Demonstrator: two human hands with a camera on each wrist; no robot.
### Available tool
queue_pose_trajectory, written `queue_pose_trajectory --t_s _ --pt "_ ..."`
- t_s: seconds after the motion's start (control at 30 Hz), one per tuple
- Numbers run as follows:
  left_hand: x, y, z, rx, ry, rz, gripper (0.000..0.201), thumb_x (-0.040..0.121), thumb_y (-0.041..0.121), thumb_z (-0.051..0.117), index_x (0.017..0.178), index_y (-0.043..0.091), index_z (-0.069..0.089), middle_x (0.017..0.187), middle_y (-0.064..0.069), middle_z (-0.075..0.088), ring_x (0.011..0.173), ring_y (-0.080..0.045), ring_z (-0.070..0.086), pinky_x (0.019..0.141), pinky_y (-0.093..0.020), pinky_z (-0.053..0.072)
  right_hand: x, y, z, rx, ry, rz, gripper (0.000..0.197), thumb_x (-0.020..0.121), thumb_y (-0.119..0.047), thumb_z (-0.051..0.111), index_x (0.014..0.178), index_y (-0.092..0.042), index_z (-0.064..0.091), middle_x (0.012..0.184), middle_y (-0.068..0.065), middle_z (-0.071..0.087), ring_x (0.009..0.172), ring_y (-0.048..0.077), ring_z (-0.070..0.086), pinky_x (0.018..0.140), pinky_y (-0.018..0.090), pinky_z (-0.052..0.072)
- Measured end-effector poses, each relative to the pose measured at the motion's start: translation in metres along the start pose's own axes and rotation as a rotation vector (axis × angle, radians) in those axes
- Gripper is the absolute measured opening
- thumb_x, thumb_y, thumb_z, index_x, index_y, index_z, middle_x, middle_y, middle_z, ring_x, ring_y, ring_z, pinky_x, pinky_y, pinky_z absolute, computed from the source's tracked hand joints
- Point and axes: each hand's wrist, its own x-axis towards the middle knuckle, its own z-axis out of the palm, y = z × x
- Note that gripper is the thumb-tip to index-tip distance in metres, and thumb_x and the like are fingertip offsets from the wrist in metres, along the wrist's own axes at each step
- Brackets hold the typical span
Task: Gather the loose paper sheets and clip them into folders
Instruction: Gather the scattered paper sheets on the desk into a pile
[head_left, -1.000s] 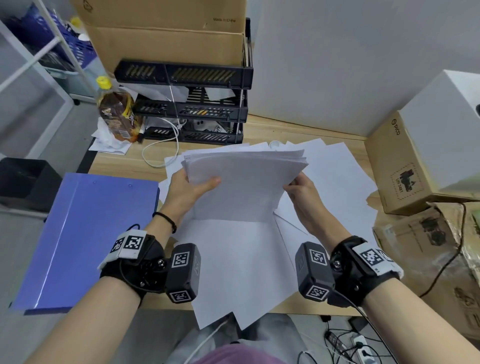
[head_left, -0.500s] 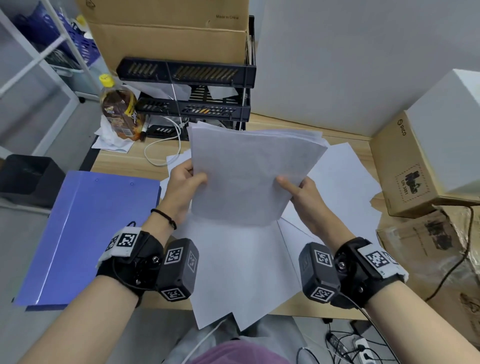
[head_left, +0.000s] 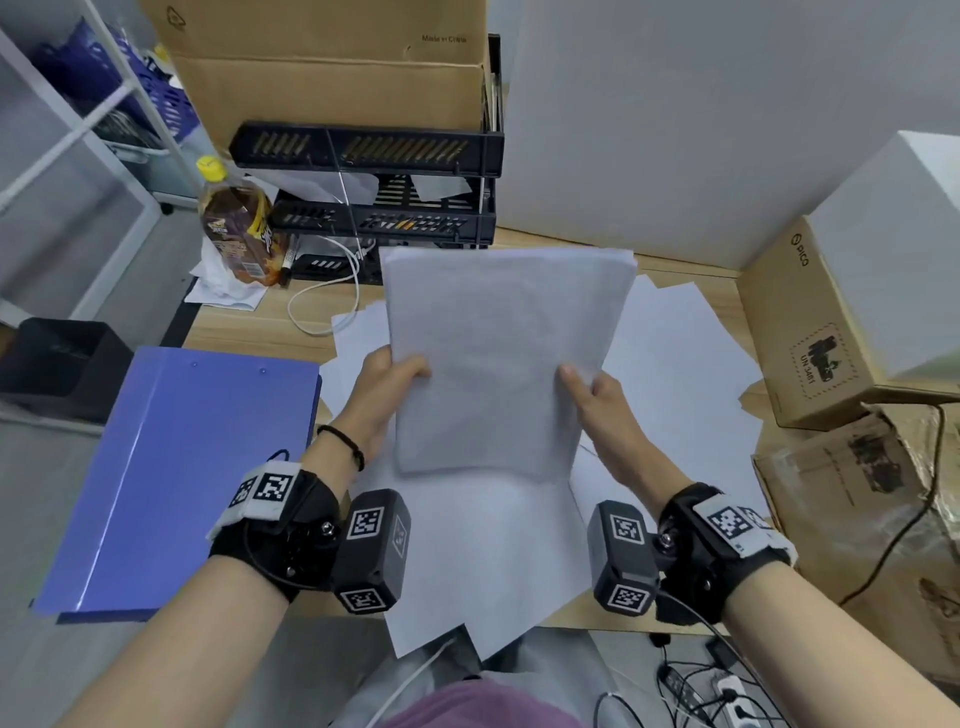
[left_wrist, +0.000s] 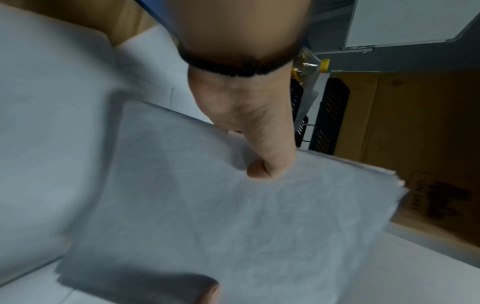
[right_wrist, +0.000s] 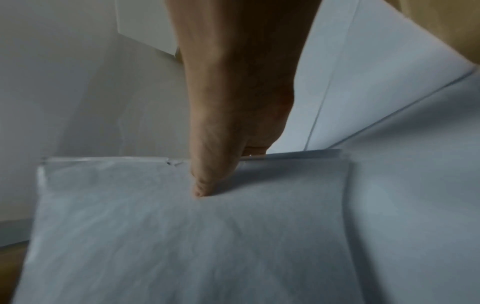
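Note:
A stack of white paper sheets (head_left: 498, 358) stands nearly upright above the desk, its lower edge down on the loose sheets. My left hand (head_left: 387, 376) grips the stack's left edge, thumb on the near face; the stack (left_wrist: 233, 216) fills the left wrist view under that hand (left_wrist: 257, 164). My right hand (head_left: 587, 387) grips the right edge, and its thumb presses the stack (right_wrist: 197, 236) in the right wrist view. More loose sheets (head_left: 675, 364) lie spread on the desk beneath. A closed blue folder (head_left: 182, 467) lies at the left.
A black stacked letter tray (head_left: 374, 197) with a cardboard box (head_left: 332, 62) on top stands at the back. A drink bottle (head_left: 236, 228) and a white cable (head_left: 322, 306) lie back left. Cardboard boxes (head_left: 831, 322) crowd the right side of the wooden desk (head_left: 249, 332).
The stack has been lifted from a low tilt to nearly upright and squared up; both hands slid lower along its side edges.

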Motion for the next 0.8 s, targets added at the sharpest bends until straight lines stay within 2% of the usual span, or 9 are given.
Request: queue_pose_trajectory --t_s 0.1,0.2,0.27,0.33,0.47,0.57,0.63,0.7,0.8 --pt "0.005 0.013 -0.003 -0.02 -0.003 0.113 0.032 0.086 0.0 0.051 0.113 0.014 0.06 0.099 0.002 0.07 0.084 -0.01 0.065 0.07 -0.018 0.052 0.0 -0.008 -0.011 -0.087 0.027 -0.019 0.028 0.1 -0.032 0.049 0.12 -0.017 0.061 0.113 -0.005 0.07 0.099 0.009 0.068 0.083 0.025 0.055" --pt "0.013 0.018 -0.009 -0.015 0.118 0.204 0.041 0.087 0.006 0.061 0.123 0.021 0.05 0.105 0.007 0.065 0.085 0.004 0.064 0.072 -0.012 0.048 -0.008 0.001 -0.019 -0.199 -0.027 0.057 0.026 0.101 -0.029 0.048 0.11 -0.01 0.063 0.102 0.001 0.071 0.086 0.015 0.068 0.073 0.026 0.054" --pt "0.016 0.015 -0.014 0.177 0.154 0.279 0.043 0.084 0.021 0.07 0.122 0.028 0.05 0.111 0.01 0.062 0.096 0.005 0.06 0.08 -0.01 0.045 -0.015 0.014 -0.021 -0.3 -0.101 0.076 0.023 0.1 -0.03 0.048 0.095 -0.012 0.063 0.087 -0.001 0.067 0.074 0.013 0.062 0.067 0.026 0.048" --pt "0.017 0.007 -0.017 0.445 0.059 0.315 0.045 0.078 0.036 0.076 0.117 0.032 0.056 0.115 0.013 0.062 0.11 -0.003 0.054 0.092 -0.019 0.041 -0.021 0.025 -0.021 -0.413 -0.185 0.062 0.025 0.1 -0.029 0.048 0.079 -0.015 0.053 0.074 -0.005 0.053 0.066 0.011 0.048 0.064 0.027 0.039" --pt "0.014 -0.009 -0.002 0.779 -0.354 0.188 0.032 0.079 0.032 0.075 0.107 0.026 0.061 0.105 0.01 0.066 0.098 -0.004 0.06 0.081 -0.026 0.043 -0.028 0.025 -0.017 -0.486 -0.298 0.05 0.032 0.099 -0.027 0.05 0.07 -0.018 0.039 0.068 -0.006 0.043 0.06 0.008 0.039 0.06 0.025 0.032" --pt "0.015 -0.018 0.004 0.739 -0.33 0.166 0.023 0.08 0.031 0.073 0.093 0.013 0.067 0.094 -0.003 0.07 0.09 -0.021 0.065 0.082 -0.04 0.05 -0.028 0.023 -0.027 -0.473 -0.312 0.07 0.037 0.097 -0.032 0.054 0.066 -0.019 0.04 0.064 -0.007 0.043 0.058 0.01 0.039 0.058 0.026 0.031" --pt "0.014 -0.023 0.004 0.666 -0.363 0.097 0.021 0.085 0.027 0.071 0.099 0.012 0.069 0.101 -0.002 0.072 0.096 -0.018 0.066 0.088 -0.037 0.051 -0.029 0.025 -0.04 -0.435 -0.303 0.091 0.039 0.095 -0.036 0.058 0.066 -0.012 0.047 0.066 -0.004 0.049 0.06 0.012 0.044 0.059 0.026 0.034" --pt "0.011 -0.029 0.003 0.577 -0.352 0.02 0.022 0.088 0.024 0.067 0.109 0.015 0.067 0.11 0.002 0.07 0.101 -0.014 0.065 0.089 -0.032 0.05 -0.031 0.029 -0.053 -0.37 -0.291 0.132 0.035 0.093 -0.035 0.062 0.079 -0.003 0.06 0.071 -0.001 0.057 0.063 0.014 0.053 0.061 0.026 0.041" --pt "0.006 -0.037 0.001 0.407 -0.265 -0.083 0.024 0.09 0.021 0.065 0.113 0.02 0.065 0.113 0.003 0.07 0.103 -0.019 0.067 0.09 -0.036 0.053 -0.037 0.039 -0.074 -0.194 -0.249 0.2 0.016 0.088 -0.025 0.07 0.095 -0.011 0.07 0.081 0.0 0.074 0.071 0.015 0.068 0.065 0.024 0.052"
